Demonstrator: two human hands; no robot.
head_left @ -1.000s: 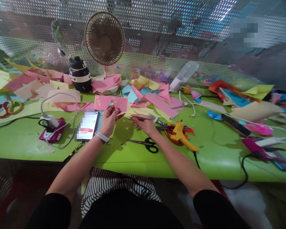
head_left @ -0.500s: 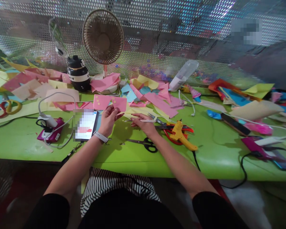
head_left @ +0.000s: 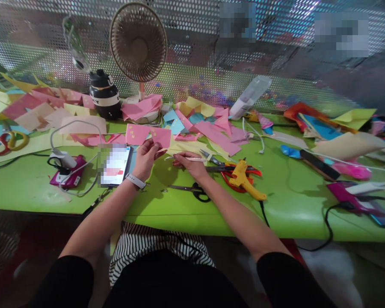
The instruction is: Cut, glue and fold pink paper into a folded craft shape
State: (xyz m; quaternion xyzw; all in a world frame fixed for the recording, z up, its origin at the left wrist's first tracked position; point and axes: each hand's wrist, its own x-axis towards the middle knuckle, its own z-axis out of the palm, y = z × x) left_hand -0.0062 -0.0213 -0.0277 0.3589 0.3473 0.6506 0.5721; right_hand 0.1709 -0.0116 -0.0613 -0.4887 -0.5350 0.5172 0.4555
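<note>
1. The tweezers point toward the left hand; a slip could jab its fingers, I judge.
2. The pink paper is pinched at only 1 lower edge, so it could bend or slide free while being worked on.
3. The black scissors lie on the table just under the right wrist, and a dropped wrist could knock them.
4. Left hand: closed in a pinch on the pink paper, held above the table beside the phone.
5. Right hand: fingers closed around the tweezers, tip near the paper's lower edge.
</note>
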